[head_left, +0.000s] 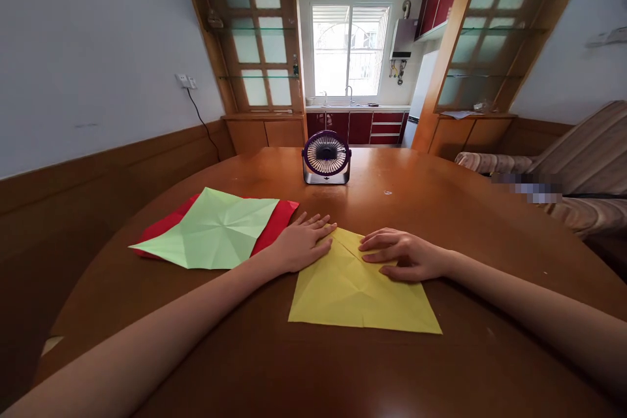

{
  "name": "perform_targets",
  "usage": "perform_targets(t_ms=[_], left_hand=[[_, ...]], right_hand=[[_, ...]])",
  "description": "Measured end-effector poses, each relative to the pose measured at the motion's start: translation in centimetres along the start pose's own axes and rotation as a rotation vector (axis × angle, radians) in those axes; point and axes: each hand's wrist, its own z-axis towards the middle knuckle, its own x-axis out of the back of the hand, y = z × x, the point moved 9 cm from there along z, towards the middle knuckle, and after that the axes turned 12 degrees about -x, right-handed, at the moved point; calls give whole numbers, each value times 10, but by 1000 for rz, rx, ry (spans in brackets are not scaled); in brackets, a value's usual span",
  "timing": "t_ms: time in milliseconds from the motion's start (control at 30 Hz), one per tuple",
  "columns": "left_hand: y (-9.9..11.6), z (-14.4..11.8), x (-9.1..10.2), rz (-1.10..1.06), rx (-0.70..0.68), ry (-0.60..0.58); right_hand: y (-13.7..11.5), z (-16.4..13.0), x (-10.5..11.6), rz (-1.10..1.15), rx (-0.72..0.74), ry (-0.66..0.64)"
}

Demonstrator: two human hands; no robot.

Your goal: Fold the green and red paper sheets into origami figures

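Observation:
A yellow sheet of paper (360,294) lies flat on the round wooden table (313,366) in front of me, with creases across it. My left hand (300,243) rests palm down on its upper left corner, fingers spread. My right hand (404,255) presses on the upper right part of the sheet, fingers pointing left along a fold. Neither hand grips anything.
To the left lies a creased light green sheet (213,230) on top of a red sheet (277,225). A small purple desk fan (326,157) stands at the table's far middle. A striped sofa (578,170) is at the right; a kitchen is behind.

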Motion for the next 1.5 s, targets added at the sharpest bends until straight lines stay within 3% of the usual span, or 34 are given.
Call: perform_targets(t_ms=[333,600,900,1000,1233,1500], left_hand=[[10,2,9,159,30,53],[-15,-6,9,183,115,58],[-11,-2,15,297,114,104],[-1,1,8,257,50,62],[51,10,-3,-62,-229,8],[52,10,-5,-145,-219,-27]], right_hand=[[1,0,0,19,-5,-3],[1,2,-1,25,-7,-9],[0,2,0,31,-8,-3],[0,2,0,20,-4,-10],[-2,0,1,-29,-1,14],[-5,1,6,87,13,43]])
